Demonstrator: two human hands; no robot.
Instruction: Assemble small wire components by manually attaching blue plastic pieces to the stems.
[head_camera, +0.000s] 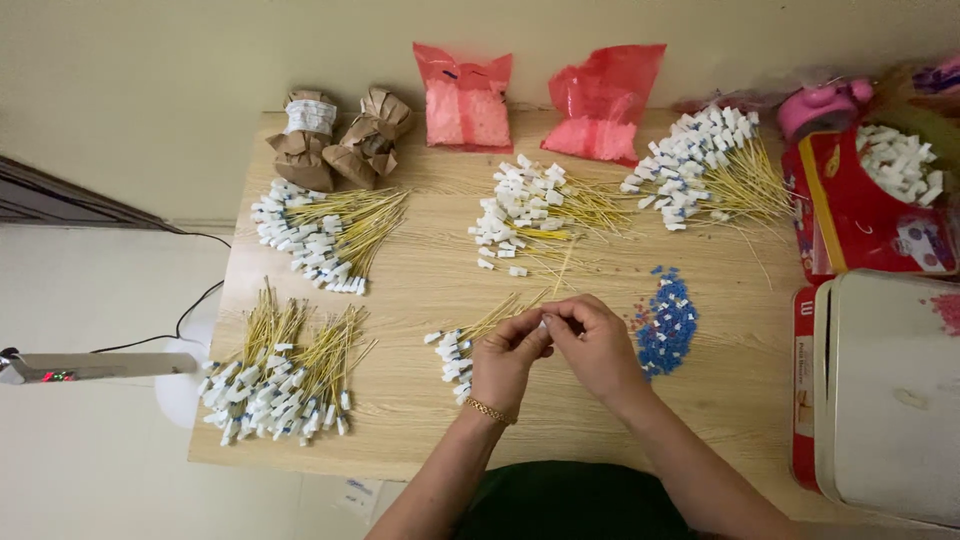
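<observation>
My left hand (507, 352) and my right hand (597, 342) meet fingertip to fingertip over the middle of the wooden table (420, 285). Between them they pinch a small white connector (545, 322) on a yellow wire. My left wrist wears a gold bracelet (489, 410). A small bundle of yellow wires with white ends (462, 345) lies just left of my left hand. A heap of tiny blue pieces (665, 322) lies just right of my right hand.
Bundles of yellow wires with white connectors lie at front left (285, 375), left (325, 235), middle (530, 215) and back right (705, 165). Two brown paper packs (340, 138), two red plastic bags (540, 100), a red box of white connectors (865, 195) and a white container (890, 390) ring the table.
</observation>
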